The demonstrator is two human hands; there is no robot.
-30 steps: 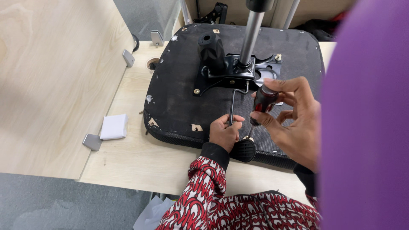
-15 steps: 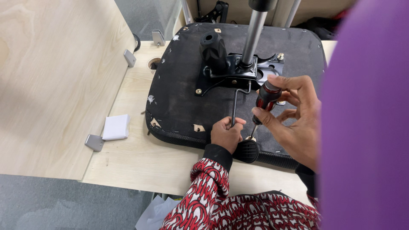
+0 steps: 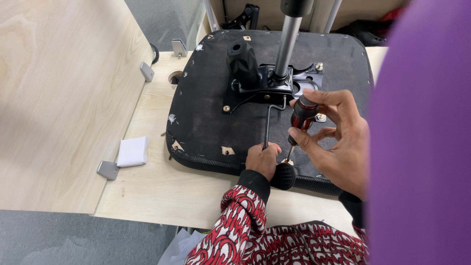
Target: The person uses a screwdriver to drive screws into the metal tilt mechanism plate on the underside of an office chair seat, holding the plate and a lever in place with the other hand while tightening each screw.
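An upturned black chair seat [image 3: 206, 113] lies on a light wooden table [image 3: 162, 191]. A black metal mechanism plate [image 3: 265, 86] with a silver gas cylinder [image 3: 287, 41] is bolted to it. My right hand [image 3: 338, 142] holds a screwdriver [image 3: 301, 115] with a red and black handle, tip down at the seat's near edge. My left hand [image 3: 262, 159] is closed on the lower end of a thin black lever rod [image 3: 267, 125], right beside the screwdriver tip. The lever's round black knob [image 3: 283, 176] sits just below that hand.
A tall light wooden panel [image 3: 59, 98] stands at the left with grey metal brackets [image 3: 107, 170] on its edge. A small white block [image 3: 133, 151] lies next to it. Purple cloth [image 3: 422, 147] close to the camera hides the right side. Grey floor lies below.
My right hand's fingers have shifted a little around the screwdriver handle. My left hand and the seat have stayed where they were.
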